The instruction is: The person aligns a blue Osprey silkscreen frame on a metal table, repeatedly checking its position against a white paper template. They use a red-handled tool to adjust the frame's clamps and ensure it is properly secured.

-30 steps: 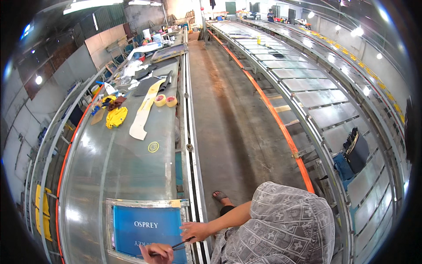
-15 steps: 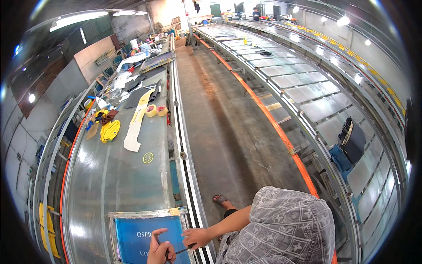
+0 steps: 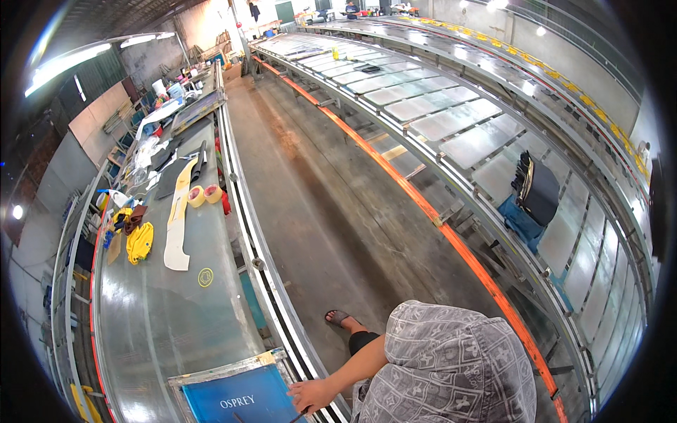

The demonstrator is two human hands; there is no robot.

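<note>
My right hand is at the near right edge of a screen-printing frame, its fingers bent round one end of a thin dark strip. What the strip is cannot be made out, as it runs off the lower edge. The frame's blue mesh carries white lettering and lies on the long table at the left. My left hand is out of the picture. A grey patterned sleeve covers my right upper arm.
On the left table lie a pale curved template, tape rolls and yellow cloth. An orange rail edges the right table, which holds dark stacked pieces. My sandalled foot stands in the aisle.
My left hand has left the picture at the lower edge, uncovering the lettering. The view has turned, so the tables appear shifted left. My right hand remains by the frame's edge.
</note>
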